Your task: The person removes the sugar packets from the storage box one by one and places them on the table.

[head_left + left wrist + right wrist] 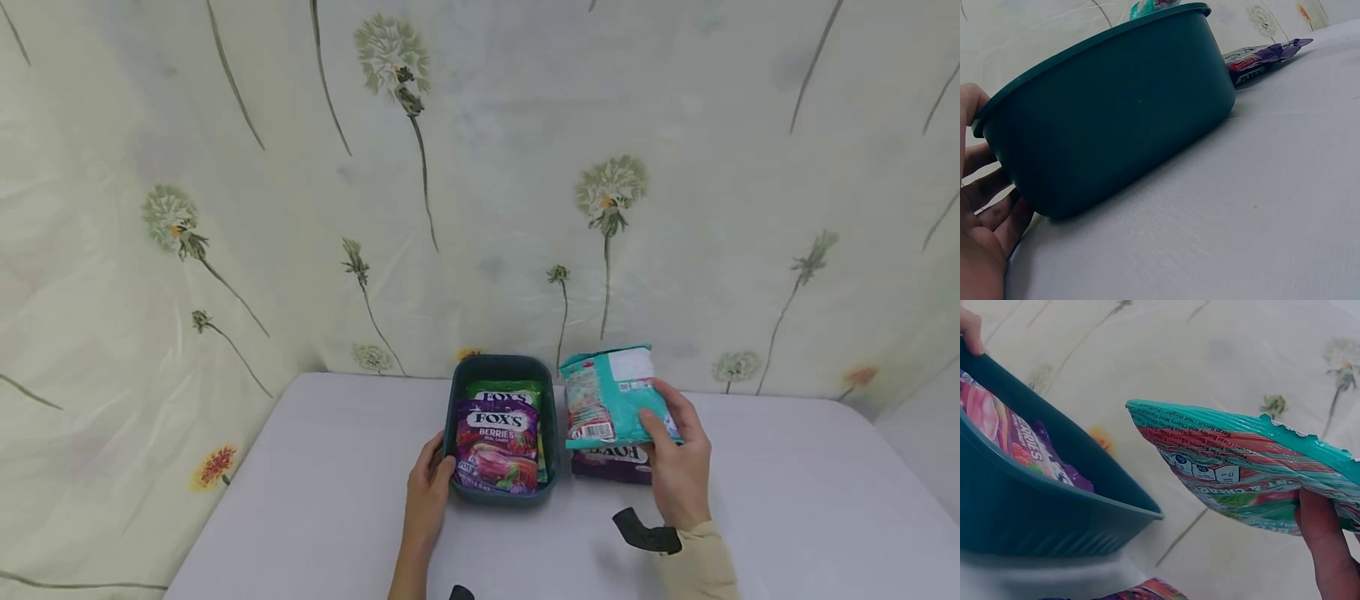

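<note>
A dark teal plastic bin (553,433) stands on the table with a purple Fox's Berries candy bag (498,450) and a green Fox's bag (517,388) inside. My left hand (430,483) holds the bin's left side, the thumb at its rim and the other fingers along the outer wall (1110,112). To the right of the bin, my right hand (682,467) grips a turquoise candy bag (611,400) by its lower right part, thumb on the side facing me. In the right wrist view this turquoise bag (1235,469) is raised beside the bin.
Another purple Fox's bag (611,467) lies on the table right of the bin, partly covered by the turquoise bag in the head view. White cloth covers the table (315,500). A dandelion-print curtain (480,183) hangs close behind its back edge.
</note>
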The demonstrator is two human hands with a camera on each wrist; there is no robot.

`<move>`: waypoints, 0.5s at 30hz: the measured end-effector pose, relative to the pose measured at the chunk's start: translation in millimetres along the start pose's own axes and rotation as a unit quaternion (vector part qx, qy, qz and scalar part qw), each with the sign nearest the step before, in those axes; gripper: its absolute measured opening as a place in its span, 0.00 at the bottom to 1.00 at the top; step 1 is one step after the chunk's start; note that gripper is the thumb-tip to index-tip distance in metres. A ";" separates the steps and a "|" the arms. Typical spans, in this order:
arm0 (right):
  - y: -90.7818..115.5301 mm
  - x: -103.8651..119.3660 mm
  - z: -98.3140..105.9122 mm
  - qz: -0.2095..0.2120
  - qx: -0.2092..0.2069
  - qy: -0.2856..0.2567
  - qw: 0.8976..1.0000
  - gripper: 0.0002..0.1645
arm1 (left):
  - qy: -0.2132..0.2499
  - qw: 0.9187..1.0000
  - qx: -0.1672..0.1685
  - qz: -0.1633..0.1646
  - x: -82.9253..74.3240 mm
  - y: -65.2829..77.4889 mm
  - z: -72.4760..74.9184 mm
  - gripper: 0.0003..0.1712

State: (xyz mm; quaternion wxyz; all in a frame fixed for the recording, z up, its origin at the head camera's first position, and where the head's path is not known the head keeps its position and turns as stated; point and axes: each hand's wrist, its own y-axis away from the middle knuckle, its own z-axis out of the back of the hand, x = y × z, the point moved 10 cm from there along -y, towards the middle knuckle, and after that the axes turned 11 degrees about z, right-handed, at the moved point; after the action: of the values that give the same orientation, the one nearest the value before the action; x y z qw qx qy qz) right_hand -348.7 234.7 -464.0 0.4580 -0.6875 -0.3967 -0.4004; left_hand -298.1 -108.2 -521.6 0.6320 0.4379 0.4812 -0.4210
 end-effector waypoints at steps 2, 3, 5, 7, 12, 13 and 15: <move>-0.1 -0.8 4.0 -0.004 -0.007 0.007 1.000 0.30 | 0.000 1.000 0.000 0.000 0.5 -0.2 0.4 0.24; -0.4 -1.2 6.0 -0.005 -0.011 0.011 1.000 0.30 | 0.001 1.000 -0.001 0.000 0.8 -0.2 0.5 0.24; -1.0 -1.3 9.8 -0.006 -0.018 0.020 1.000 0.30 | 0.002 1.000 0.000 0.000 1.1 -0.4 0.7 0.24; -1.5 -0.9 13.1 -0.006 -0.025 0.029 0.999 0.30 | 0.005 1.000 0.001 -0.001 0.8 -0.3 0.5 0.24; -2.1 1.7 18.3 -0.004 -0.035 0.027 0.999 0.30 | 0.006 1.000 0.002 0.000 -0.2 0.7 0.2 0.24; -2.2 2.0 18.8 -0.005 -0.036 0.023 0.999 0.30 | 0.004 1.000 0.001 0.000 -0.4 1.0 0.3 0.24; -2.9 2.7 19.1 -0.003 -0.037 0.016 0.999 0.30 | 0.002 1.000 -0.002 0.001 -0.7 1.4 0.9 0.24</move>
State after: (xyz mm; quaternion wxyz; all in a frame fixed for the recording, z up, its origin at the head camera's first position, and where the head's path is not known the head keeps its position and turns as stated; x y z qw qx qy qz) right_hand -346.8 254.1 -465.6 0.4373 -0.6963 -0.3763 -0.4271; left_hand -296.7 -108.7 -520.6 0.6321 0.4381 0.4828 -0.4189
